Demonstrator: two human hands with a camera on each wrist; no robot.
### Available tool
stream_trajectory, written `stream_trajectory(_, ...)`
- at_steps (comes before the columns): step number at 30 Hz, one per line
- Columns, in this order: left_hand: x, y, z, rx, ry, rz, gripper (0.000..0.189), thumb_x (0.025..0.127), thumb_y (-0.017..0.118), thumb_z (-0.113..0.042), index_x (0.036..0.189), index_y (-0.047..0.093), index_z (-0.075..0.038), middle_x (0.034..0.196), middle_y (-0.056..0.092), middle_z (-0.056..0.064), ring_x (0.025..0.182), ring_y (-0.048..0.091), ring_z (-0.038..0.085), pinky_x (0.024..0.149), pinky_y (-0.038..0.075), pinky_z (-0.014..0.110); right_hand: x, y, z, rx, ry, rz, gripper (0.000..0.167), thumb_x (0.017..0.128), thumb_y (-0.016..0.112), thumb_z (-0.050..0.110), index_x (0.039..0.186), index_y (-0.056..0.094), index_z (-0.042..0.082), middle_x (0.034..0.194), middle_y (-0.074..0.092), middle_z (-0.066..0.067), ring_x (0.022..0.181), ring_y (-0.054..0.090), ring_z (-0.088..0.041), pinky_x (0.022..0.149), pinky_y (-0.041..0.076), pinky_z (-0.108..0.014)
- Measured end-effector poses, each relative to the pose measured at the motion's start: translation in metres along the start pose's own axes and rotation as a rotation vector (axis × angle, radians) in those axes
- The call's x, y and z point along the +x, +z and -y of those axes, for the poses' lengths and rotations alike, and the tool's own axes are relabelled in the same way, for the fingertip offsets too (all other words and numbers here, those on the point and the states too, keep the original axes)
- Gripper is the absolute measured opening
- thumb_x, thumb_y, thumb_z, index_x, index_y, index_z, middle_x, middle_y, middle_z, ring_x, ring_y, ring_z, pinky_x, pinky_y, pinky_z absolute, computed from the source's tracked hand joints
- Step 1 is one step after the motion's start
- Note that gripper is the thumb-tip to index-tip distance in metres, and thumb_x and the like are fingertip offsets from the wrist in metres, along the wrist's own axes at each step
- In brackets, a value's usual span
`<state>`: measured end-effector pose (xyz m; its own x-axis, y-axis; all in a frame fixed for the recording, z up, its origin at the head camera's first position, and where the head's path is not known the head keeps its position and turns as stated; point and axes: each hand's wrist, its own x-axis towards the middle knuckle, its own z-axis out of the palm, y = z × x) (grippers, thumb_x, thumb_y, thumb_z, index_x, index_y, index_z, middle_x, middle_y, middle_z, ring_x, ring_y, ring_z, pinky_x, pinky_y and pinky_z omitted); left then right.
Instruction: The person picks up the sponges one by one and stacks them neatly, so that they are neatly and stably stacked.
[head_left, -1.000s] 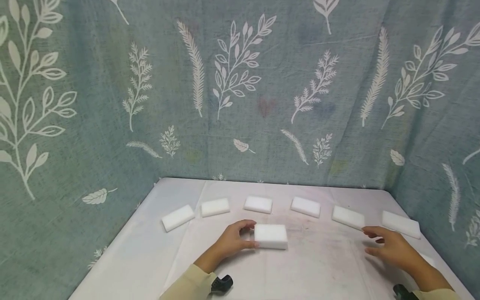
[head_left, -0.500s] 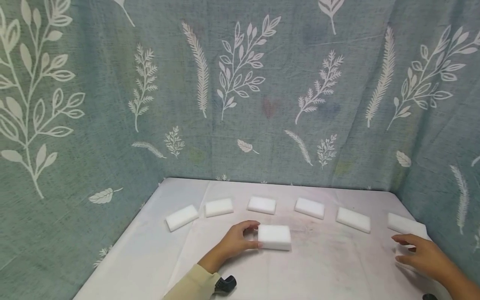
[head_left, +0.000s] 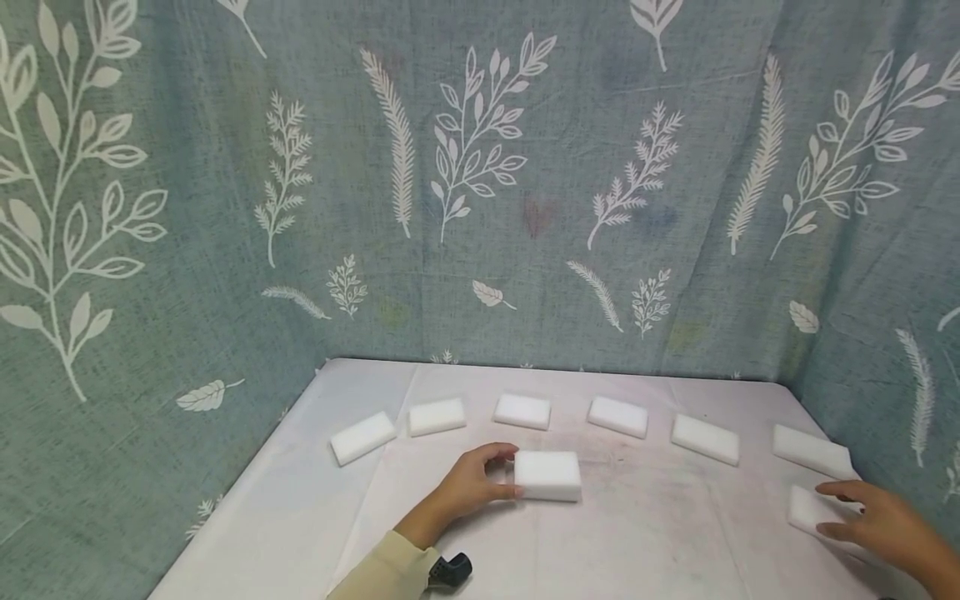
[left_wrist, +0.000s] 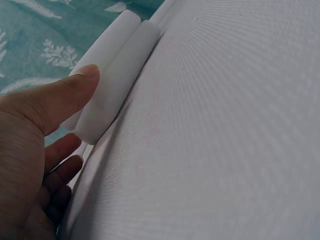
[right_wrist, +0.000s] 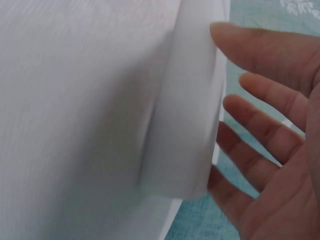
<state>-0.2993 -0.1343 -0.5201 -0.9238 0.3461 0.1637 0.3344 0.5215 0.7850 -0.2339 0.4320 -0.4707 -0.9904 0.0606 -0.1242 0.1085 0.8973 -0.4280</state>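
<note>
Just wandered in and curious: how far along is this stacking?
Done: one stack of two blocks. In hand: the left hand touches that stack; the right hand is at another block. Remaining, perhaps: that block and six others, lying singly in an arc.

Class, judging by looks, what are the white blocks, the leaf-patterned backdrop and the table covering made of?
White blocks: probably foam, matte, with softly rounded edges.
Leaf-patterned backdrop: likely fabric, matte, hanging in soft folds.
Table covering: seemingly cloth, matte, with fine thread-like lines; textured plastic remains possible.
</note>
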Motion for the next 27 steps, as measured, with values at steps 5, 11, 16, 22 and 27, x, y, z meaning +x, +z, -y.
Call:
stream_trajectory(5,-0.001,0.0,0.0,-0.002,0.001,0.002,0.07,0.069,0.087,-0.043,0.129,0.061,-0.019,0.118,0.063,-0.01,0.116,0.055,0.016,0.102,0.041,0.039,-0.002,0.001,-0.006,-0.015,-0.007,0.024,0.077,0.066,0.087,0.036,0.114,0.057,-0.016,0.114,0.052,-0.041,0.103,0.049,-0.055,0.078,0.045,-0.062)
stream_trajectory(11,-0.001,-0.001,-0.001,-0.008,0.004,0.004,0.07,0.069,0.086,-0.044,0.129,0.061,-0.02,0.117,0.063,-0.012,0.116,0.055,0.016,0.102,0.041,0.039,-0.002,0.004,-0.009,-0.018,0.054,0.042,0.076,0.063,0.09,0.029,0.113,0.056,-0.016,0.116,0.048,-0.043,0.103,0.047,-0.058,0.082,0.044,-0.064)
stream_trajectory(16,-0.001,-0.001,-0.001,-0.005,0.016,0.004,0.07,0.069,0.087,-0.043,0.13,0.061,-0.02,0.116,0.063,-0.012,0.116,0.055,0.016,0.102,0.041,0.04,-0.003,0.005,-0.013,-0.024,0.06,0.042,0.071,0.061,0.09,0.018,0.113,0.056,-0.016,0.117,0.045,-0.043,0.103,0.046,-0.058,0.083,0.042,-0.066)
stream_trajectory(22,-0.001,-0.001,-0.001,-0.011,0.02,-0.013,0.071,0.067,0.087,-0.044,0.129,0.061,-0.021,0.114,0.062,-0.008,0.111,0.056,0.016,0.1,0.042,0.041,-0.003,0.005,-0.015,-0.016,0.051,0.047,0.07,0.062,0.089,0.015,0.115,0.055,-0.016,0.117,0.043,-0.043,0.104,0.044,-0.059,0.084,0.041,-0.067)
stream_trajectory(27,0.0,0.0,-0.003,-0.038,0.054,-0.02,0.072,0.069,0.087,-0.043,0.131,0.06,-0.019,0.113,0.063,-0.007,0.109,0.057,0.016,0.099,0.043,0.041,-0.003,0.002,-0.013,-0.013,-0.049,-0.009,0.069,0.061,0.09,0.019,0.112,0.059,-0.016,0.114,0.048,-0.041,0.101,0.048,-0.057,0.081,0.043,-0.065)
